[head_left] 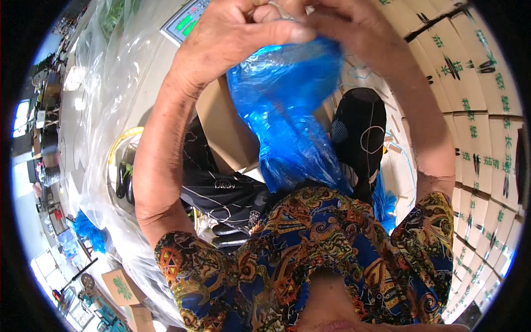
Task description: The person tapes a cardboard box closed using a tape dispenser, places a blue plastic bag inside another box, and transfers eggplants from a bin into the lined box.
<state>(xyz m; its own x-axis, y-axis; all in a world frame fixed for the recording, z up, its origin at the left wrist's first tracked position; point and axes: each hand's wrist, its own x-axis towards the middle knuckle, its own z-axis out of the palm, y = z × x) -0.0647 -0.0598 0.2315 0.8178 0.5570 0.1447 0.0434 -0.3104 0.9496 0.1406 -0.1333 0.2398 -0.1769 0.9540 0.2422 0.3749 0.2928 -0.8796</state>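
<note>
A blue plastic bag (293,119) stretches from the top of the view down to my lap, its film wrinkled and shiny. Both hands are raised at its upper end, close together. My left hand (243,27) pinches the bag's top edge, thumb lying across it. Opposite it, my right hand (340,19) is closed on the same end and slightly blurred, with its fingertips partly cut off by the frame. Behind the bag, a cardboard box (224,124) sits between my knees. I cannot see anything inside the bag.
A weighing scale (185,23) with a lit green display stands beyond my left wrist. Stacked cartons (464,83) wall the right side. Clear plastic sheeting (105,110) spreads on the left, near dark eggplants (123,180) in a yellow-rimmed basket. More blue bags (383,202) lie by my right hip.
</note>
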